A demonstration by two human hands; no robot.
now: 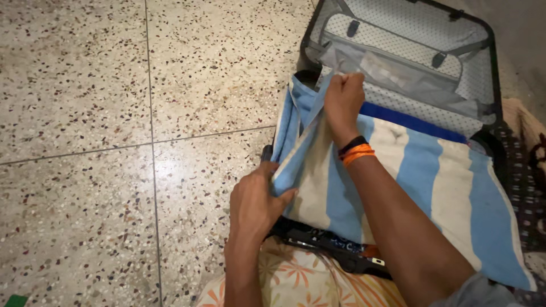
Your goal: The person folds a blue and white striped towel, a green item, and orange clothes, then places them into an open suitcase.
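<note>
Right now both hands hold a blue and cream striped cloth (421, 170) that lies over the open black suitcase (489, 68) on the speckled floor (114, 113).

The left hand (254, 204) is low, near the front rim of the suitcase. Its fingers (278, 199) are curled shut on the near edge of the cloth, with the thumb on top. The wrist bends in toward the case.

The right hand (343, 99) is higher up, close to the far left corner of the case. It is closed in a fist and pinches the far end of the same edge. The right arm reaches across the cloth from the lower right, and it wears black and orange bands (355, 150) on the wrist.

The edge between the two hands looks pulled straight. To do this bit well, I think both hands should keep that edge tight and even, so the cloth lies flat and does not bunch up. It would help to keep the folded side lined up with the left wall of the case.

Behind the right hand, the lid stands open, with a dotted grey lining and a pocket (398, 40). A flowery cloth (301, 278) shows at the bottom, just under the left wrist. A dark patterned cloth (523, 187) lies to the right of the case.
</note>
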